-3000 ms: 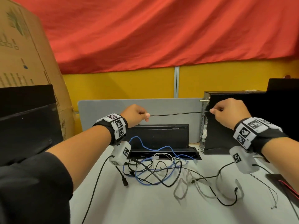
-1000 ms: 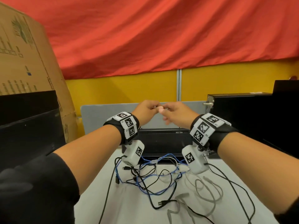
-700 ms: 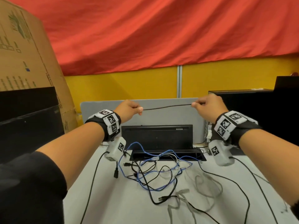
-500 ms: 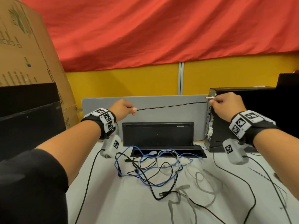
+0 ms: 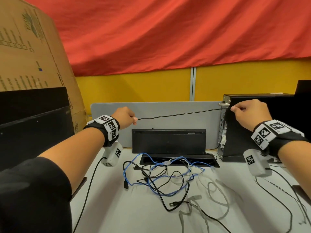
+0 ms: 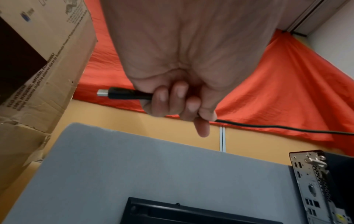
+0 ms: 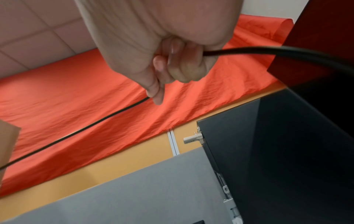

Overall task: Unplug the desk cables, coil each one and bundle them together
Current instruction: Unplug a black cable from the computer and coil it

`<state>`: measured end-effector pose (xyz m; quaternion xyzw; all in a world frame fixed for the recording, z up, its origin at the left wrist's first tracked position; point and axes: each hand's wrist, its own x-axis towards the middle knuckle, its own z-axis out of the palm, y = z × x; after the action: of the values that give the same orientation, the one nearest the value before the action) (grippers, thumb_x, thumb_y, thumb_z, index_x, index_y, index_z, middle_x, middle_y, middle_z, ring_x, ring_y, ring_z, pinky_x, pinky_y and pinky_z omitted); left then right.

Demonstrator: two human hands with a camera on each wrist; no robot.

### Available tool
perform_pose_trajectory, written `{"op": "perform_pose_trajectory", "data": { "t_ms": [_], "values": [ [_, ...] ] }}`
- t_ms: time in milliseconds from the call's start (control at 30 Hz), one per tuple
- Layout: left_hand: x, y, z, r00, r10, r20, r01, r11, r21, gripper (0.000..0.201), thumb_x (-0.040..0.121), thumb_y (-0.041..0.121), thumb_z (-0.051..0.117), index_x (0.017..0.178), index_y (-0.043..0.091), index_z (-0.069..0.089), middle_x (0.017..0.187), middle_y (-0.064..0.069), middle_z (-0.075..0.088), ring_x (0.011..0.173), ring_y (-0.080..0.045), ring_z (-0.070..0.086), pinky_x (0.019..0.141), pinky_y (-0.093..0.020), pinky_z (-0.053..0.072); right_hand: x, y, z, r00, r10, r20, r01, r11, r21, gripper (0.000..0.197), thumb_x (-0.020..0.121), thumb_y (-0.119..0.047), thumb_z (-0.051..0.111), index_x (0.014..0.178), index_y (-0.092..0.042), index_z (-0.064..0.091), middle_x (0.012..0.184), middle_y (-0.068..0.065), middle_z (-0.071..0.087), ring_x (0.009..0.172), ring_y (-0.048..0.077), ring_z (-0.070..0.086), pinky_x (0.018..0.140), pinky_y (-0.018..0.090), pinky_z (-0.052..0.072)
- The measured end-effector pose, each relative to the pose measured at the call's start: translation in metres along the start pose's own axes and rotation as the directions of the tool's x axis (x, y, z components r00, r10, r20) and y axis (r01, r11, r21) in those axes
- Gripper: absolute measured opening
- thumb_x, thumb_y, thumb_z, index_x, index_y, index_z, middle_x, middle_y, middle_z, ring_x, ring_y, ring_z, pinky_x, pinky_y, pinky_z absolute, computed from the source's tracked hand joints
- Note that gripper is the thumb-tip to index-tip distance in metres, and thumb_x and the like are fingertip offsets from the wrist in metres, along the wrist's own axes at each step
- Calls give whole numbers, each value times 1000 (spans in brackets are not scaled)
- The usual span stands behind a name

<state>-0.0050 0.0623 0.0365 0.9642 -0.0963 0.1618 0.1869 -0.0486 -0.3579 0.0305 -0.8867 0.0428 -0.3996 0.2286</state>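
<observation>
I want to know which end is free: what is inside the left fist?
The left hand grips the black cable; its plug sticks out past the fingers, unplugged. How much cable is bunched inside the fist is covered.

Noted smooth black rubbery cable with bright metal plug; crumpled matt red cloth; worn brown cardboard box; glossy black computer case; matt pale tabletop.

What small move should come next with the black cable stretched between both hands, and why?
Probably bring the right hand across to the left hand to lay a loop there: the black cable spans both fists, its plug sticks out free beside the left fingers, and no loop shows.
</observation>
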Motion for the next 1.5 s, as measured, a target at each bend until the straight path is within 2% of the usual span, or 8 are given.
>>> {"op": "perform_pose_trajectory", "data": {
  "t_ms": [300, 500, 733, 900, 1100, 1267, 1367, 1500],
  "values": [
    [-5, -2, 2, 996, 50, -80, -38, 987, 155, 28, 96, 23, 56, 86, 3, 73, 84, -17, 69, 80, -29, 62, 70, -31, 48, -8, 5, 2, 1000, -6, -5, 6, 1000, 28, 17, 91, -31, 60, 81, -25, 73, 63, -4, 64, 66, 17, 59, 67, 29, 48],
    [-19, 4, 2, 992, 121, 29, -109, 957, -270, 36, 97, 15, 54, 62, 12, 63, 52, 4, 49, 51, -11, 44, 51, -23, 33, -7, 38, 5, 996, 75, 49, -77, 996, 36, 13, 89, -31, 63, 81, -28, 73, 69, -11, 63, 71, 13, 58, 70, 28, 46],
    [-35, 41, -12, 972, 199, 126, 121, 38, -992, 28, 100, 12, 36, 82, 7, 57, 48, 9, 27, 43, -6, 14, 36, -17, 16, -36, 47, 33, 945, 79, 319, -85, 996, 7, 18, 89, -28, 64, 72, -32, 70, 75, -11, 65, 73, 8, 60, 61, 25, 44],
    [-33, 68, -11, 993, 98, 60, 89, -334, -938, 28, 97, -3, 28, 112, -4, 52, 61, 2, 37, 44, -4, 28, 41, -16, 25, -82, 11, 46, 633, -111, 766, 158, 987, 12, 25, 92, -27, 60, 69, -35, 66, 80, -16, 65, 80, -2, 59, 76, 16, 45],
    [-32, 74, 6, 997, -81, 2, -20, -259, -966, 26, 96, -15, 26, 108, -3, 46, 88, -12, 55, 61, -10, 53, 53, -18, 45, -130, -35, 40, 354, -273, 894, 295, 940, 170, 37, 94, -18, 52, 59, -28, 58, 69, -14, 58, 64, -3, 50, 70, 17, 45],
    [-34, 68, 22, 987, -161, -31, -51, -123, -991, 41, 93, -21, 27, 128, -4, 39, 114, -26, 64, 105, -34, 66, 97, -45, 51, -136, -82, 0, 183, -413, 892, 149, 909, 390, 28, 90, -18, 52, 65, -25, 63, 57, -12, 49, 55, 4, 41, 60, 18, 35],
    [-38, 62, 30, 988, -144, -51, -36, 104, -994, 49, 93, -18, 32, 139, -3, 35, 120, -21, 64, 112, -31, 64, 98, -49, 47, -131, -103, -26, 257, -490, 833, 37, 866, 498, 26, 83, -18, 51, 61, -14, 64, 58, -4, 50, 57, 9, 41, 61, 20, 36],
    [-45, 62, 42, 1000, -19, 8, 14, 374, -927, 50, 92, -15, 37, 140, 0, 39, 104, -12, 73, 103, -19, 69, 76, -37, 44, -111, -113, -47, 520, -497, 694, 13, 817, 576, 36, 93, -19, 57, 60, -11, 66, 45, -8, 46, 41, 2, 41, 50, 7, 38]
  ]
}}
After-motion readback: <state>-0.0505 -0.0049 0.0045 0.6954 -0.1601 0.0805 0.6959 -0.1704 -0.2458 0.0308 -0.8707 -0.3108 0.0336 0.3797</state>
